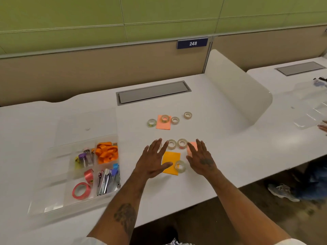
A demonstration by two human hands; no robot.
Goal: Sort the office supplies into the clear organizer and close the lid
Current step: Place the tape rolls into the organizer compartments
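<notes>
White desk [221, 156], green partition behind. My left hand [152, 161] and right hand [201, 160] flat, fingers spread, holding nothing, flanking yellow sticky pad [170, 162] and clear tape roll [180, 166]. Clear organizer [53, 174] well left, partly filled, lid [85, 124] open. I judge gathering step; next: pinch nearest roll, carry left.

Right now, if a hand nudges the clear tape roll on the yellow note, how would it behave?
The clear tape roll lies flat, hole up, so it would probably slide, not roll. Small and hollow, it is likely light. The yellow note beneath looks thin and may shift too.
</notes>
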